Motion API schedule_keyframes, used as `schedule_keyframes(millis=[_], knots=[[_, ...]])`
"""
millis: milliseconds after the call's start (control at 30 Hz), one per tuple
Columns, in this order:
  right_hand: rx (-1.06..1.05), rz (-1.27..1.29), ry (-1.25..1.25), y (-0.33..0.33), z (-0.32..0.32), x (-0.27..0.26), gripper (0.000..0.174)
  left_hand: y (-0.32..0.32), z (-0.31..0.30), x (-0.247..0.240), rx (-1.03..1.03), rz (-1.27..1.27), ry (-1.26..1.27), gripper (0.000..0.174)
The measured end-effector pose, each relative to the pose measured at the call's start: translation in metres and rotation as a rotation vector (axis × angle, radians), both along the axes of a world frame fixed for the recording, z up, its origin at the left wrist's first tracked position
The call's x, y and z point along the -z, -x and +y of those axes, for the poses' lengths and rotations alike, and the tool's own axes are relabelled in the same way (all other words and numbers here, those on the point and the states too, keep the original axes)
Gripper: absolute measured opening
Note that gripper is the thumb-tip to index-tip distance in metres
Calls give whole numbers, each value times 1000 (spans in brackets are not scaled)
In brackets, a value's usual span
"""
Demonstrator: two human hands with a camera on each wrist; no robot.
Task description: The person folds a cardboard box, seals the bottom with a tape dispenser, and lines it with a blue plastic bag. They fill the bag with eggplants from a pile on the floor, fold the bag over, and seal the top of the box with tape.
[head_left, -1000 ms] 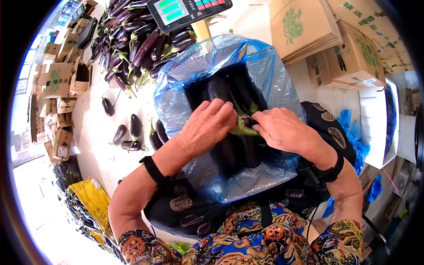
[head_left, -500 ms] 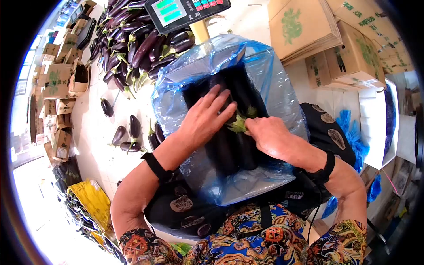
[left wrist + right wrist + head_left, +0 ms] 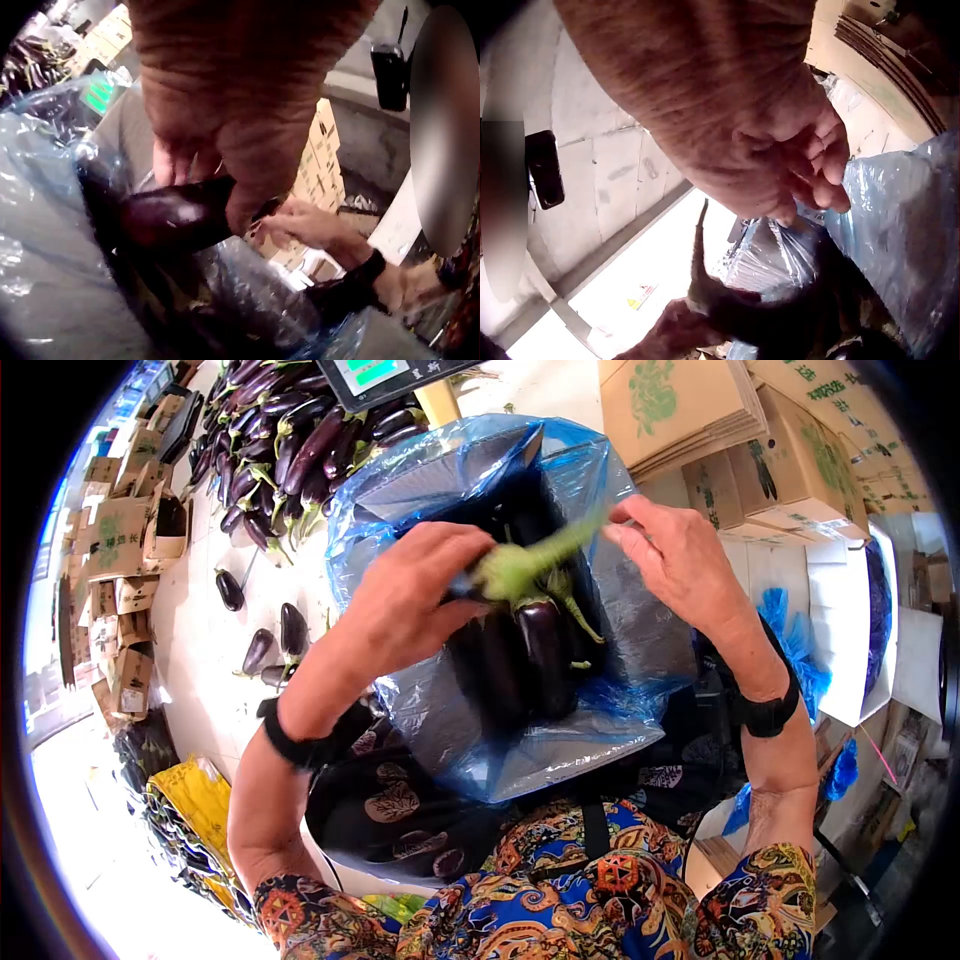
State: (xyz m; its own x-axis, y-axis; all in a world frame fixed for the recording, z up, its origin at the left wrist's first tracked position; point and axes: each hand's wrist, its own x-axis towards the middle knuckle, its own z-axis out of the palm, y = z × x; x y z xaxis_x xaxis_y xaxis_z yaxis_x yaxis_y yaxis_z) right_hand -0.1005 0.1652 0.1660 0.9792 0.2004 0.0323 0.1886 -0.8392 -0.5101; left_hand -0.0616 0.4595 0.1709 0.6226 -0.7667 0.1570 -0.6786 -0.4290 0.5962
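My left hand [image 3: 415, 595] grips a dark purple eggplant [image 3: 176, 217] above the box; its green cap and long stem [image 3: 510, 573] stick out toward the right in the head view. Loosely bent and holding nothing, the fingers of my right hand [image 3: 685, 570] are close to the stem's tip. Below both hands, more eggplants [image 3: 545, 655] lie lengthwise in a box lined with a clear blue plastic bag [image 3: 645, 615]. The bag's edges are folded out over the sides. My left hand hides part of the box's contents.
A large heap of eggplants [image 3: 265, 450] covers the floor at upper left, with a few loose ones [image 3: 292, 630] nearer. A scale display [image 3: 375, 378] stands beyond the box. Flattened cartons [image 3: 680, 425] are stacked at upper right, and a white foam box [image 3: 845, 630] sits at right.
My left hand has come up with an eggplant in its grip. The right hand has let go of the stems and moved up and to the right. The head view has shifted slightly.
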Motion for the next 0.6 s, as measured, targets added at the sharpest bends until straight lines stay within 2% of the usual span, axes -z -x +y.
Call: schedule_keyframes(millis=[100, 200, 233, 333, 400, 433, 533, 567, 600], knots=[[-25, 39, 29, 4, -1, 1, 17, 10, 7, -23, -168, 687, 281, 48], [-65, 53, 54, 9, 1, 2, 16, 29, -16, -37, -462, 1006, 250, 56], [-78, 44, 63, 10, 2, 3, 16, 35, -24, -28, -483, 1131, 304, 67], [-89, 103, 145, 15, 9, 1, 17, 51, -56, 0, -530, 1086, 195, 74], [-104, 43, 145, 17, 10, 2, 19, 54, -73, 16, -477, 1078, 58, 80], [-112, 10, 147, 17, 9, 2, 20, 58, -78, 27, -492, 1177, 90, 78], [-128, -5, 120, 21, 10, 2, 20, 61, -82, 43, -443, 1255, 64, 73], [-151, 7, 132, 24, 11, 4, 21, 62, -79, 47, -429, 1211, 49, 69], [-177, 18, 142, 27, 13, 6, 23, 60, -73, 50, -328, 963, -56, 71]])
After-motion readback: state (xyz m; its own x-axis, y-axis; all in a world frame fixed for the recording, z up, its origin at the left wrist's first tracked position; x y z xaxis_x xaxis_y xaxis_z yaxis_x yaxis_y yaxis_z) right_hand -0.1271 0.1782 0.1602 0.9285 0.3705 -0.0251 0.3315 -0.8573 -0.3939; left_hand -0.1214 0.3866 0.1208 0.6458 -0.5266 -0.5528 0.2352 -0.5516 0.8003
